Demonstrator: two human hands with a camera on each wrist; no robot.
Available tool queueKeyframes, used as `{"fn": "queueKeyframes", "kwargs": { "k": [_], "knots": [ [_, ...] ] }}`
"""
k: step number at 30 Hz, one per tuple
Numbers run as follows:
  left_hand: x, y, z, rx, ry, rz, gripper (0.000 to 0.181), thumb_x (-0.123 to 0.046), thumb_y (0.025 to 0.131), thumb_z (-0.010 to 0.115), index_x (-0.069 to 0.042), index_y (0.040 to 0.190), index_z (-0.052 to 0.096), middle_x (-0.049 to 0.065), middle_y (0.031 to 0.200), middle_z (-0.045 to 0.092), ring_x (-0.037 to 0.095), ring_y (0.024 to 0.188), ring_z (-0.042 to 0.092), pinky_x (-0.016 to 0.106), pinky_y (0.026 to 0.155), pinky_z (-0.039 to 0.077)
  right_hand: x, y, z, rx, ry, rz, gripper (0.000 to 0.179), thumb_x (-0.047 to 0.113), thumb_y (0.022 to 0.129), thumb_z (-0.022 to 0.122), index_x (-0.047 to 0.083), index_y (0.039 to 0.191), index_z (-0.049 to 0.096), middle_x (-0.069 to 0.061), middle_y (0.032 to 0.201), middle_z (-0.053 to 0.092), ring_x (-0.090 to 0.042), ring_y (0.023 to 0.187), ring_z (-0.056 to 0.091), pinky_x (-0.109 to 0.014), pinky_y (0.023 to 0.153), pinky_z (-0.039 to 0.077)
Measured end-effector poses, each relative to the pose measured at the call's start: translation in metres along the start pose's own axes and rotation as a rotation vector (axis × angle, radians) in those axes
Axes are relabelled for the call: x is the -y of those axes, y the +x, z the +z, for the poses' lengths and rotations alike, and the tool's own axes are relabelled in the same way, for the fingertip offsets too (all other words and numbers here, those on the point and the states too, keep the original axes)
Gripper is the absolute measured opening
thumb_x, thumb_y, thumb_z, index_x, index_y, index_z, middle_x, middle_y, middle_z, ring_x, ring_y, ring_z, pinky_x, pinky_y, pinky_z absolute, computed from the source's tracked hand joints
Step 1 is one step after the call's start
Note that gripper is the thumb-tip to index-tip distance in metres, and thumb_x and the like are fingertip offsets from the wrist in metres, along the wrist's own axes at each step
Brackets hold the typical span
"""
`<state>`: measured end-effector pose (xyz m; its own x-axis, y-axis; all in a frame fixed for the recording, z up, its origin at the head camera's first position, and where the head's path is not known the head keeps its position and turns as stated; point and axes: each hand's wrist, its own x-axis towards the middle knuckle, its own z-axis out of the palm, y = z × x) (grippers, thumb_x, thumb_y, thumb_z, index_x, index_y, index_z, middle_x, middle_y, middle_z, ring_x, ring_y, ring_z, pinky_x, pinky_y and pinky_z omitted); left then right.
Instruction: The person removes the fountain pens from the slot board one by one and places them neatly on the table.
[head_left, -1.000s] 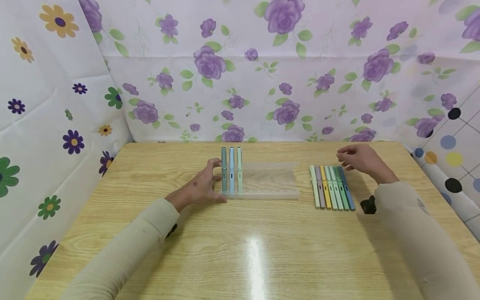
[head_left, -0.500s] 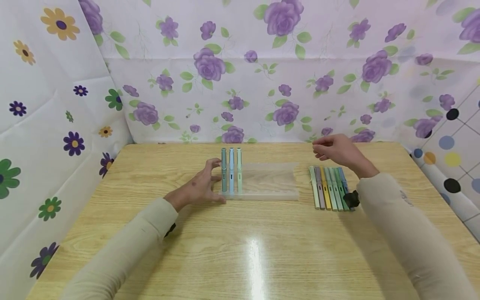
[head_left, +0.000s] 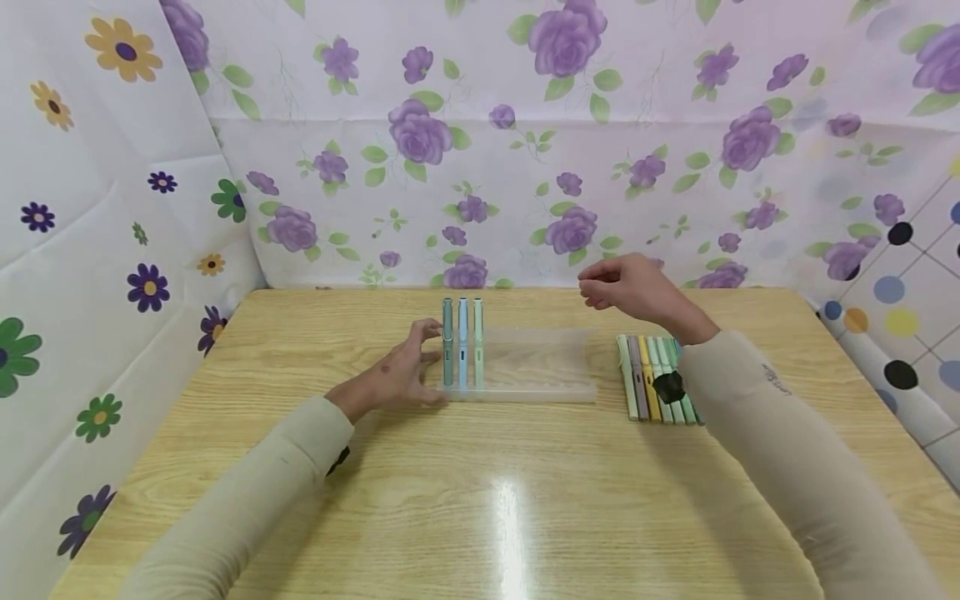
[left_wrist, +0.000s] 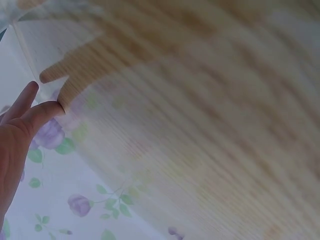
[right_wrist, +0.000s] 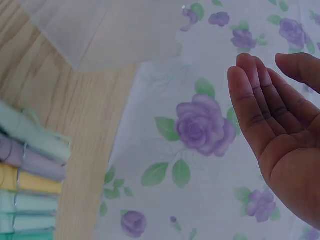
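Note:
In the head view a clear plastic pen stand (head_left: 536,358) sits in the middle of the table. Three capped pens lie side by side at its left end: a dark teal one (head_left: 447,342), a light blue one (head_left: 462,342) and a pale green one (head_left: 479,342). My left hand (head_left: 397,371) holds the stand's left end, thumb at the front edge and fingers farther back. Raised beyond the stand's right end, my right hand (head_left: 626,287) has nothing in it; its thumb stands apart from loosely bent fingers (right_wrist: 245,95) in the right wrist view.
A row of several pens (head_left: 645,383) in white, mauve, yellow, green and blue lies right of the stand, partly under my right sleeve (head_left: 757,417). The wooden table (head_left: 420,500) meets a floral cloth (head_left: 337,167) at its back edge.
My right hand has moved left and up, from beyond the row of pens to above the back right of the stand. My left hand and the three pens have stayed put.

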<state>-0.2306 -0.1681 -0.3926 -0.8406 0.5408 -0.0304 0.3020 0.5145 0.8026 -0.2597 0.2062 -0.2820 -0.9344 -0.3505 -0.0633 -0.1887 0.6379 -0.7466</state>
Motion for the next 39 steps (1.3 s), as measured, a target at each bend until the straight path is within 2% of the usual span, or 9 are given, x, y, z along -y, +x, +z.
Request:
{"fn": "queueKeyframes", "kwargs": {
  "k": [12, 19, 30, 39],
  "knots": [
    [0.000, 0.000, -0.001, -0.012, 0.003, 0.039, 0.106, -0.005, 0.074, 0.089, -0.009, 0.145, 0.010, 0.027, 0.155, 0.022, 0.047, 0.132, 0.046, 0.056, 0.107, 0.039, 0.021, 0.019, 0.021, 0.003, 0.065, -0.040, 0.036, 0.023, 0.102, 0.060, 0.000, 0.130, 0.063, -0.018, 0.114, 0.070, -0.026, 0.097, 0.071, -0.039, 0.088, 0.056],
    [-0.001, -0.001, -0.001, 0.007, -0.010, -0.002, 0.104, -0.003, 0.078, 0.085, -0.010, 0.148, 0.009, 0.022, 0.158, 0.020, 0.043, 0.136, 0.042, 0.055, 0.104, 0.043, 0.034, 0.030, 0.041, 0.056, 0.077, -0.088, 0.034, 0.018, 0.102, 0.060, -0.001, 0.130, 0.062, -0.021, 0.116, 0.068, -0.027, 0.099, 0.069, -0.038, 0.088, 0.056],
    [-0.003, -0.001, -0.002, -0.004, 0.022, 0.011, 0.101, -0.004, 0.078, 0.086, -0.011, 0.145, 0.011, 0.023, 0.156, 0.021, 0.043, 0.134, 0.045, 0.055, 0.105, 0.043, 0.043, 0.047, 0.074, 0.094, 0.034, -0.153, 0.034, 0.018, 0.101, 0.062, 0.001, 0.129, 0.065, -0.012, 0.106, 0.073, -0.024, 0.095, 0.070, -0.042, 0.087, 0.055],
    [-0.003, -0.001, -0.001, -0.004, 0.022, -0.006, 0.101, -0.005, 0.078, 0.086, -0.013, 0.145, 0.011, 0.023, 0.157, 0.022, 0.042, 0.134, 0.046, 0.054, 0.106, 0.041, 0.047, 0.054, 0.091, 0.098, 0.005, -0.186, 0.037, 0.019, 0.100, 0.063, 0.004, 0.134, 0.062, -0.014, 0.117, 0.069, -0.025, 0.103, 0.067, -0.041, 0.089, 0.054]
  ]
}}
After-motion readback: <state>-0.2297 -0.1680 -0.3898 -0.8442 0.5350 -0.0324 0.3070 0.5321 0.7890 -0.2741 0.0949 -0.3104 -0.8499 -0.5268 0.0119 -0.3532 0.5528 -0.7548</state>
